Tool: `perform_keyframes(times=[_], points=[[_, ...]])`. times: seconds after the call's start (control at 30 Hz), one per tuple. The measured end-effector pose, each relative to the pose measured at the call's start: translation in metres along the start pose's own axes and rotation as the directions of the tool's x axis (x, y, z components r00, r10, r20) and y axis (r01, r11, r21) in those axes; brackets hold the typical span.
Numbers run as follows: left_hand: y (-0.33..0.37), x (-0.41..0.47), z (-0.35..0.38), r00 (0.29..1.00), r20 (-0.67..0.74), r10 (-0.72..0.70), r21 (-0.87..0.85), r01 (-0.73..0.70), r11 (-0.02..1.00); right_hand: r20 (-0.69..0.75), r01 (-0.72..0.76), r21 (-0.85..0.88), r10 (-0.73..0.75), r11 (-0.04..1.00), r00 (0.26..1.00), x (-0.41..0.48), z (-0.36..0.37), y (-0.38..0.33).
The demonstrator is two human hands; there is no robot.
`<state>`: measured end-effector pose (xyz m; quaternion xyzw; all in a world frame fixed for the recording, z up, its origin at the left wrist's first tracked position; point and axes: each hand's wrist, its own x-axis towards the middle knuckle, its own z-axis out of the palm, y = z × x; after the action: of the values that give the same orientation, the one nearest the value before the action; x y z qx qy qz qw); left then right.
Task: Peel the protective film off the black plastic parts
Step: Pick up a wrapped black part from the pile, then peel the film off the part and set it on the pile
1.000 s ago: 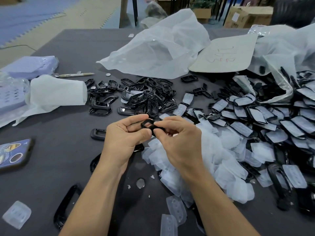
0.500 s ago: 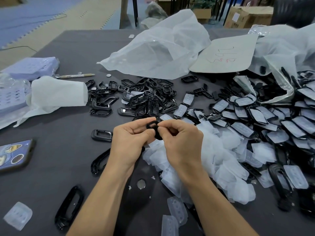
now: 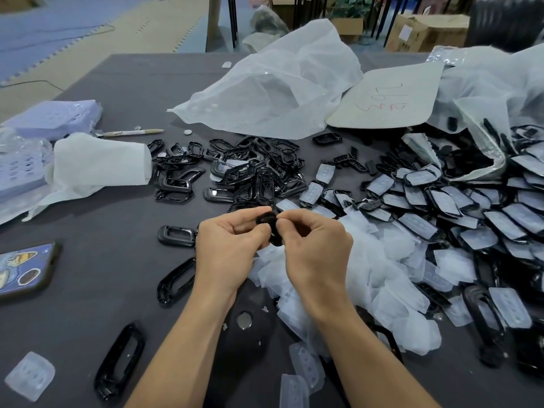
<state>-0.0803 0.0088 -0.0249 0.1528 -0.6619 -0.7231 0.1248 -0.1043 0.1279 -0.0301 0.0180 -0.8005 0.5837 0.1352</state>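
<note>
A small black plastic part [image 3: 269,226] is held between both hands above the table's middle. My left hand [image 3: 228,248] grips its left side with thumb and curled fingers. My right hand [image 3: 316,251] pinches its right edge; most of the part is hidden by the fingers. Black frames without film lie in a heap [image 3: 250,169] behind the hands. Film-covered parts [image 3: 441,207] spread to the right. Peeled translucent films [image 3: 391,287] pile under and right of my right hand.
A phone [image 3: 25,269] lies at the left edge. White foam wrap [image 3: 97,166], a pen [image 3: 132,132] and lilac trays [image 3: 53,119] sit at the back left. Large plastic bags [image 3: 279,86] and a cardboard sheet [image 3: 388,98] lie behind. Loose black frames [image 3: 119,363] lie near the front.
Both hands have drawn closer together around the part and turned it more upright. The view shifted slightly; the rest of the table is unchanged.
</note>
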Motion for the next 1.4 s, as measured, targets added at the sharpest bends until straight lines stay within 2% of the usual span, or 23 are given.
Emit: perform_keyframes(times=[0.2, 0.43, 0.63, 0.7, 0.73, 0.8, 0.87, 0.97, 1.07, 1.13, 1.3, 1.4], points=[[-0.001, -0.001, -0.003, 1.0, -0.008, 0.01, 0.008, -0.009, 1.0, 0.025, -0.002, -0.01, 0.002, 1.0, 1.0, 0.004, -0.002, 0.001], [-0.002, -0.003, 0.0, 0.999, -0.036, 0.02, 0.054, -0.018, 0.998, 0.003, 0.078, -0.051, -0.078, 0.996, 0.997, 0.001, -0.001, -0.001], [0.001, -0.004, 0.002, 0.999, -0.052, -0.005, -0.027, 0.003, 1.0, 0.0, 0.057, -0.027, -0.057, 0.998, 0.998, 0.002, -0.002, 0.0], [0.005, -0.004, 0.0, 0.998, -0.037, -0.044, -0.116, 0.04, 0.992, -0.019, 0.055, -0.016, -0.055, 0.998, 0.998, 0.002, -0.004, -0.003], [0.007, -0.004, -0.001, 0.997, -0.019, -0.081, -0.189, 0.076, 0.979, 0.001, 0.039, 0.005, -0.039, 0.999, 0.999, 0.003, -0.005, -0.004], [0.012, -0.003, -0.003, 0.987, 0.042, -0.153, -0.356, 0.158, 0.921, 0.14, -0.013, 0.081, 0.002, 0.997, 0.99, 0.007, -0.009, -0.006], [0.012, -0.002, -0.004, 0.983, 0.08, -0.164, -0.421, 0.182, 0.889, 0.274, -0.042, 0.136, 0.003, 0.99, 0.962, 0.01, -0.014, -0.007], [0.01, -0.004, -0.002, 0.995, 0.062, -0.079, -0.304, 0.095, 0.948, 0.316, -0.1, 0.229, 0.023, 0.968, 0.948, 0.014, -0.018, -0.006], [0.008, -0.006, 0.001, 0.999, -0.031, 0.038, -0.086, -0.041, 0.995, 0.274, -0.128, 0.259, 0.054, 0.957, 0.96, 0.014, -0.018, -0.003], [0.008, -0.006, -0.001, 0.996, -0.055, 0.075, 0.011, -0.075, 0.997, 0.248, -0.12, 0.266, 0.053, 0.956, 0.967, 0.014, -0.017, -0.003], [0.009, -0.005, 0.001, 0.992, -0.123, -0.01, -0.046, 0.005, 0.999, 0.269, -0.055, 0.174, 0.006, 0.983, 0.963, 0.012, -0.015, -0.003], [0.009, -0.004, 0.001, 0.978, -0.206, 0.026, -0.052, -0.037, 0.998, 0.327, -0.076, 0.125, 0.031, 0.989, 0.944, 0.013, -0.014, -0.002]])
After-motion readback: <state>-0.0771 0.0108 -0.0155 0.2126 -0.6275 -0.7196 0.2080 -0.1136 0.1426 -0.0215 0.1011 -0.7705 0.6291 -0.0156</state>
